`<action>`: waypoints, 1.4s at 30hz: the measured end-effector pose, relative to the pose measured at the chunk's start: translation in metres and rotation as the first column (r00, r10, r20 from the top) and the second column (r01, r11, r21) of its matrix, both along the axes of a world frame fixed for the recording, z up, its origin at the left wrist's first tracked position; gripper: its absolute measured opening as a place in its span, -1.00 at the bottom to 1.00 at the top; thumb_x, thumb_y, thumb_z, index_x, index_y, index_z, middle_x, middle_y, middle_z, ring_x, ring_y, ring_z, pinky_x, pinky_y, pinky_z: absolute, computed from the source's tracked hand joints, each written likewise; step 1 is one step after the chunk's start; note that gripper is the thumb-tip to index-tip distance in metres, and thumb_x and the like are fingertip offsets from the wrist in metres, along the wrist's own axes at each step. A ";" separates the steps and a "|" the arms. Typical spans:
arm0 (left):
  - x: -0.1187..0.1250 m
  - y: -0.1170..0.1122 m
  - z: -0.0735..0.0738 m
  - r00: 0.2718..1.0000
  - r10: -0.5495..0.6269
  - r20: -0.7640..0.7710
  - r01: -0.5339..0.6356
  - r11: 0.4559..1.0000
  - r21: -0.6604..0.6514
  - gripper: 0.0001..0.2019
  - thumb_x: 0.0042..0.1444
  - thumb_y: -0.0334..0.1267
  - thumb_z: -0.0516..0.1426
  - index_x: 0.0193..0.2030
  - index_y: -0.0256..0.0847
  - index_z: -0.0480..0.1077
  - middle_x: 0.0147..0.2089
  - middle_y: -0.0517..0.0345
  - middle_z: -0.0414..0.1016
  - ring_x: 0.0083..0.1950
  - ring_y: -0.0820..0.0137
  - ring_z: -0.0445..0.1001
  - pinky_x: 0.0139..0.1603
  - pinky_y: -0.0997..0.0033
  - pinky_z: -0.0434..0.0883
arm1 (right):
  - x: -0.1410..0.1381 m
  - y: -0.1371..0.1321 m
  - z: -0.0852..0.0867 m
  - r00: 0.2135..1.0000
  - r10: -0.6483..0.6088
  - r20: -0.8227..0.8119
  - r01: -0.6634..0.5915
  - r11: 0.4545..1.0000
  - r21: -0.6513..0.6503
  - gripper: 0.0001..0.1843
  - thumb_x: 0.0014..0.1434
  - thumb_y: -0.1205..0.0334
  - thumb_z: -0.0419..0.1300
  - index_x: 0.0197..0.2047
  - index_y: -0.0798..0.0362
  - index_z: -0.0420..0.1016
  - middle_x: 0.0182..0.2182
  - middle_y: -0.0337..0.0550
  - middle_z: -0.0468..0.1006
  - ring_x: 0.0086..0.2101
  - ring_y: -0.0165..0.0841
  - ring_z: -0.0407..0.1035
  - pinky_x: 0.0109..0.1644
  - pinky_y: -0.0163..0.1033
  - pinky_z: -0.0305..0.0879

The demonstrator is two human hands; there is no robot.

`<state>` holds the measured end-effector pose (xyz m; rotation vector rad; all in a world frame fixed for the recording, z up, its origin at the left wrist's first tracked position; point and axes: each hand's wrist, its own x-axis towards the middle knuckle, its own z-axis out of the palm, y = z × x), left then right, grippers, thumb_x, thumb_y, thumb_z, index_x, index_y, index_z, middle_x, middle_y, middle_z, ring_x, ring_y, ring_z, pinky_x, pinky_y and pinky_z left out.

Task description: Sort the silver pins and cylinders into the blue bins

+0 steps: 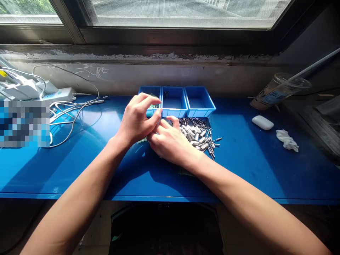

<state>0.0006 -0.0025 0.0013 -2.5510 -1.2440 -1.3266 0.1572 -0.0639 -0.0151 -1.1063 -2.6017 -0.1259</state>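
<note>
My left hand (139, 118) and my right hand (168, 140) meet in front of the blue bins. The left thumb and index finger are bent toward each other in a pinch. The right fingers curl in just below them, touching or nearly touching the left thumb. Whatever small thing they hold is hidden by the fingers. Beside my right hand lies a heap of short silvery metal pieces (196, 136), mixed with thin dark pins (202, 123). Part of a green item (142, 140) shows under my left hand.
Three joined blue bins stand at the back: a left bin (150, 89) with something green, a middle bin (174, 102) with small dark parts, and a right bin (201, 101). Cables (71, 113) and a power strip (62, 95) lie left. A cup (271, 94), white case (262, 122) and tissue (287, 140) are right.
</note>
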 end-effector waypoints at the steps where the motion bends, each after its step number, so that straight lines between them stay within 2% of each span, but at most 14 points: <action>1: 0.000 0.000 0.000 1.000 -0.005 0.002 0.005 1.000 0.004 -0.83 0.29 -0.24 0.17 -0.07 -0.15 0.57 -0.03 0.02 0.61 -0.02 0.18 0.56 0.05 0.13 0.50 | 0.000 -0.001 0.000 1.000 0.001 -0.010 -0.001 1.000 0.000 -0.64 0.44 0.36 0.01 0.04 0.09 0.64 0.10 0.15 0.58 0.13 -0.01 0.30 0.33 0.28 -0.07; 6: -0.001 -0.003 0.003 1.000 -0.002 0.026 0.003 1.000 -0.015 -0.84 0.30 -0.25 0.17 -0.06 -0.14 0.57 -0.02 0.02 0.61 -0.01 0.17 0.56 0.10 0.10 0.51 | -0.002 -0.002 -0.002 0.999 -0.029 -0.020 0.028 0.999 -0.026 -0.62 0.42 0.34 0.04 0.17 0.10 0.56 0.14 0.17 0.55 0.09 0.00 0.31 0.32 0.30 -0.06; 12: -0.001 -0.004 0.005 0.999 -0.004 0.040 0.006 0.999 -0.044 -0.85 0.30 -0.25 0.18 -0.06 -0.12 0.57 -0.02 0.02 0.60 -0.03 0.17 0.57 0.09 0.11 0.52 | -0.005 -0.001 -0.004 0.998 -0.065 0.014 0.066 0.997 -0.037 -0.63 0.44 0.38 -0.03 0.01 0.10 0.62 0.05 0.11 0.60 0.04 -0.04 0.33 0.36 0.34 -0.15; 16: -0.001 -0.004 0.004 0.999 -0.006 0.041 0.009 0.997 -0.078 -0.85 0.28 -0.25 0.19 -0.07 -0.12 0.56 -0.02 0.03 0.59 -0.04 0.17 0.57 0.10 0.09 0.53 | -0.004 0.000 -0.003 0.999 -0.041 0.016 0.041 0.998 -0.048 -0.64 0.43 0.38 0.00 0.00 0.10 0.63 0.03 0.13 0.61 0.05 -0.04 0.33 0.37 0.32 -0.16; 21: -0.001 -0.004 0.001 0.999 -0.028 0.038 0.031 0.996 -0.089 -0.85 0.27 -0.24 0.19 -0.07 -0.13 0.57 -0.04 0.04 0.61 -0.05 0.19 0.57 0.09 0.11 0.54 | -0.006 -0.001 -0.004 0.997 -0.064 -0.043 0.060 0.995 -0.080 -0.66 0.43 0.32 0.04 0.06 0.08 0.63 0.17 0.13 0.57 0.15 0.05 0.25 0.34 0.32 -0.09; 26: 0.000 -0.004 0.000 0.998 -0.039 0.039 0.043 0.994 -0.099 -0.84 0.26 -0.25 0.20 -0.07 -0.13 0.58 -0.05 0.04 0.61 -0.06 0.19 0.58 0.09 0.11 0.54 | -0.008 -0.001 -0.004 0.995 -0.081 -0.049 0.075 0.990 -0.118 -0.65 0.42 0.38 0.03 0.06 0.09 0.63 0.09 0.09 0.63 0.18 0.07 0.23 0.34 0.31 -0.10; 36: 0.002 -0.006 0.000 0.997 -0.066 0.041 0.070 0.992 -0.102 -0.84 0.26 -0.25 0.18 -0.09 -0.14 0.58 -0.11 0.07 0.61 -0.10 0.21 0.59 0.03 0.15 0.54 | -0.004 0.002 -0.004 0.999 -0.049 -0.020 0.047 0.994 -0.096 -0.63 0.42 0.42 0.02 0.06 0.08 0.64 0.02 0.09 0.67 0.14 0.02 0.30 0.36 0.30 -0.14; 42: 0.003 -0.007 0.000 0.995 -0.089 0.041 0.093 0.992 -0.088 -0.84 0.26 -0.25 0.18 -0.09 -0.13 0.58 -0.14 0.08 0.62 -0.13 0.24 0.59 -0.02 0.16 0.54 | -0.001 0.004 -0.007 1.000 -0.013 -0.007 0.013 0.999 -0.035 -0.60 0.43 0.45 -0.01 0.05 0.08 0.65 0.10 0.13 0.63 0.18 -0.01 0.30 0.36 0.29 -0.13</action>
